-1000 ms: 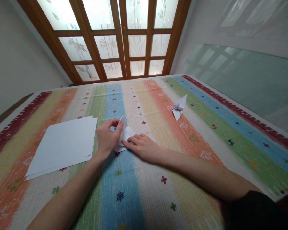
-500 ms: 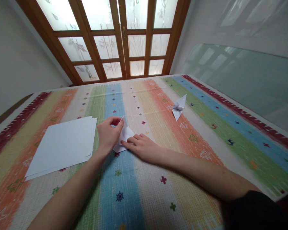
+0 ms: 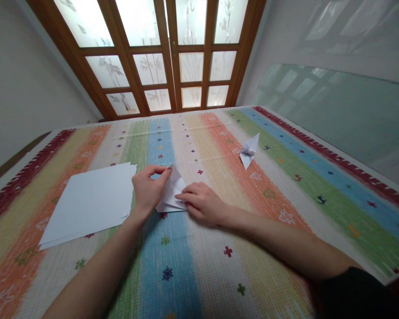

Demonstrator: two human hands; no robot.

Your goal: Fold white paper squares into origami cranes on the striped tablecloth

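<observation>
A partly folded sheet of white paper (image 3: pixel 173 188) lies between my hands on the striped cloth. My left hand (image 3: pixel 149 186) pinches its upper corner between thumb and fingertips, lifting that part slightly. On the lower right side of the same sheet, my right hand (image 3: pixel 202 201) grips the edge, fingers on top and the thumb mostly hidden. Folded layers show along the bottom edge. Farther off to the right rests a folded white paper crane (image 3: pixel 249 150), touched by neither hand.
To the left of my hands lies a stack of white paper sheets (image 3: pixel 89 201), slightly misaligned. A striped tablecloth (image 3: pixel 216 266) covers the table. Wooden doors with frosted panes (image 3: pixel 173 71) stand beyond the far edge, and a glass panel (image 3: pixel 335 102) leans along the right wall.
My right hand has shifted a little to the right along the paper, exposing more of its folded surface. The left hand keeps its pinch at the top corner. The view has moved slightly.
</observation>
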